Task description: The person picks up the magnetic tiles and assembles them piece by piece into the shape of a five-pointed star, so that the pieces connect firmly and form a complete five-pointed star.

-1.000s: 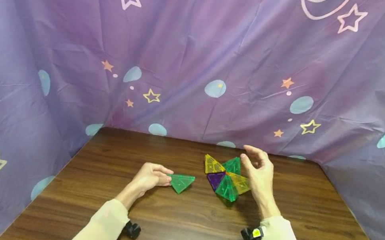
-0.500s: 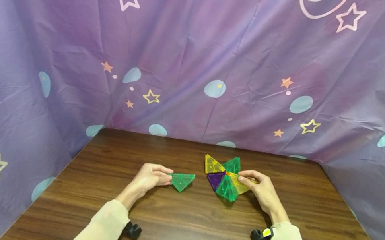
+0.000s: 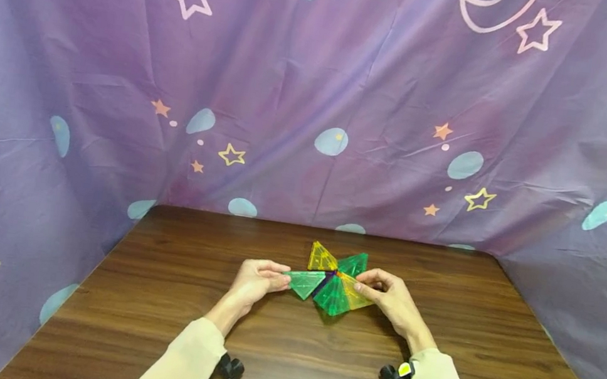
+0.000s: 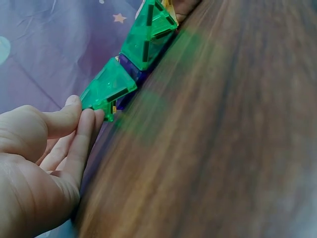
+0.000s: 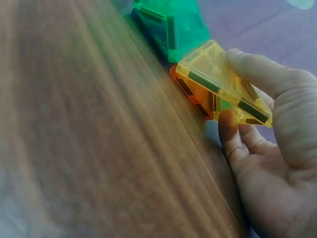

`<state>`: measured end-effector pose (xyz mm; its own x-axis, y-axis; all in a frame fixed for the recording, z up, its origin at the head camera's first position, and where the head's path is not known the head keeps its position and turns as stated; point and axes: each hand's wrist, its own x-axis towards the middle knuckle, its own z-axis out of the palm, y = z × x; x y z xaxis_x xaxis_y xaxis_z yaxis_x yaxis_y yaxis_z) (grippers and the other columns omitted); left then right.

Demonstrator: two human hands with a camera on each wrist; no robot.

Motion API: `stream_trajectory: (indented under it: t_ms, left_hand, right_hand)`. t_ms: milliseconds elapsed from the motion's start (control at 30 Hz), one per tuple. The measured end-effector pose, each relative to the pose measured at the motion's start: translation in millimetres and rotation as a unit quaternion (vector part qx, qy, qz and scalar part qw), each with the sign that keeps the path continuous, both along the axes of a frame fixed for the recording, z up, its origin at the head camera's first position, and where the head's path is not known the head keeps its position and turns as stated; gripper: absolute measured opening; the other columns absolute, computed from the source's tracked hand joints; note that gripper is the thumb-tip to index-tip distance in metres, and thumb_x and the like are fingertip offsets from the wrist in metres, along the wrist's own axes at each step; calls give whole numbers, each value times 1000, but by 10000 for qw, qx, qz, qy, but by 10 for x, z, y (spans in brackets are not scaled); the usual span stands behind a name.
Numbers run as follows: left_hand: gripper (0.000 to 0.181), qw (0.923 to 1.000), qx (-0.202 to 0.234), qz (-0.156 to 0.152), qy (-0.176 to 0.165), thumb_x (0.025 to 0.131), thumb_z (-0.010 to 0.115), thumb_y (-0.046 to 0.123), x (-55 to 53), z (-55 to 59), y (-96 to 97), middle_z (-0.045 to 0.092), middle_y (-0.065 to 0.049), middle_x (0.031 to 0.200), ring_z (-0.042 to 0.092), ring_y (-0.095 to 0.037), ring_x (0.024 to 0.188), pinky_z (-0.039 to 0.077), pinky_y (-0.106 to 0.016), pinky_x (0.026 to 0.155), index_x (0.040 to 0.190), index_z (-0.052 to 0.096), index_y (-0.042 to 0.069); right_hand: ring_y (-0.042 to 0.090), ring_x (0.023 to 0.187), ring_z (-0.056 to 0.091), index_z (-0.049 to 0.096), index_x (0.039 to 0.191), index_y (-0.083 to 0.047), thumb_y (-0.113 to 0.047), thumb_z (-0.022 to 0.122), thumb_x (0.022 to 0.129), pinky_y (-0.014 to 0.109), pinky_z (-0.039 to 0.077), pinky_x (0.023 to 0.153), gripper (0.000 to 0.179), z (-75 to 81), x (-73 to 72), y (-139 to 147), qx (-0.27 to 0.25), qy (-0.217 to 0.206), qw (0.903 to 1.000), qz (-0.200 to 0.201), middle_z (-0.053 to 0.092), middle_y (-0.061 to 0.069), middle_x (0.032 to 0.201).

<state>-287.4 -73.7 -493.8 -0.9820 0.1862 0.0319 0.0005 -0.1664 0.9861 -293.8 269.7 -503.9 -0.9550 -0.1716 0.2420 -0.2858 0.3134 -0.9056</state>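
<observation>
My left hand [image 3: 256, 285] pinches a clear green triangular magnetic tile [image 3: 305, 283] between thumb and fingers. That tile sits right at the purple triangle [image 3: 324, 284] of a star-like cluster and covers much of it. On the cluster's other side, my right hand [image 3: 389, 298] pinches a yellow triangular tile [image 5: 213, 69] with thumb above and fingertips below. A raised green piece [image 3: 334, 296] forms the near side of the cluster. Farther back are a yellow piece [image 3: 322, 258] and another green one [image 3: 354, 263]. Low under the held yellow tile shows an orange tile [image 5: 185, 91].
The brown wood-grain table [image 3: 283, 351] reaches back to a purple curtain [image 3: 316, 90] printed with stars and moons. Curtain also hangs along both sides. A black wrist camera [image 3: 230, 369] is strapped on the left wrist, another [image 3: 393, 376] on the right.
My left hand has brought its green tile rightward to the purple triangle. My right hand has come down and taken hold of the yellow tile; the cluster has shifted slightly left.
</observation>
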Motion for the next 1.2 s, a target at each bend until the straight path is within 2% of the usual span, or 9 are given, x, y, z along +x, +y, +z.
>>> stream_trajectory:
  t_ms: [133,267,500,633,767,867,967,1200]
  left_hand:
    - [33,10000,-6,69,8,98,74,-15,-3,16,-7,81,-26,104,79,-16,86,67,-32,89,129,68,-22]
    - [32,10000,-29,61,72,98,74,-14,-18,47,4,81,-27,105,80,-16,87,67,-34,91,129,69,-21]
    - [32,9999,-76,-127,57,99,73,-14,5,49,28,80,-30,109,81,-20,91,67,-36,93,130,68,-20]
    - [36,9995,113,-281,36,100,71,-15,0,39,52,80,-27,109,81,-20,91,67,-34,92,134,64,-23]
    - [40,9986,317,-418,-83,104,72,-7,8,23,106,80,-23,111,81,-18,88,67,-32,89,139,61,-23]
    - [45,9983,341,-401,-261,106,73,2,52,-5,137,80,-19,109,81,-17,84,67,-30,85,142,59,-20]
    - [47,9984,324,-355,-297,107,75,7,72,-30,163,78,-19,108,80,-18,83,67,-29,83,143,59,-18]
    - [41,9989,292,-271,-244,107,74,8,17,1,206,77,-17,107,79,-17,83,67,-28,82,138,62,-16]
  right_hand:
    - [17,92,65,79,116,-2,-15,86,98,24,51,79,23,17,-2,-25,86,55,9999,48,77,10,103]
    - [16,92,65,79,116,-3,-15,87,98,24,52,79,23,49,-17,-32,42,56,10000,48,77,6,102]
    - [15,90,67,78,117,-4,-15,86,99,25,54,78,23,42,-7,-56,108,-88,9996,251,77,6,102]
    - [16,90,67,79,116,-5,-17,87,98,25,54,78,22,26,-9,-22,157,-59,9997,194,77,8,103]
    - [16,90,67,78,116,-5,-16,86,99,25,53,78,22,-7,21,43,170,25,9997,155,77,10,103]
    - [15,90,67,78,116,-4,-15,85,99,26,54,78,22,-57,84,74,173,-21,9997,173,78,10,103]
    - [15,90,67,78,116,-4,-15,86,99,26,53,77,22,-89,113,99,166,-30,9997,155,78,10,103]
    - [14,89,69,78,116,-4,-15,85,99,26,54,77,21,-22,83,117,123,39,9998,162,78,11,103]
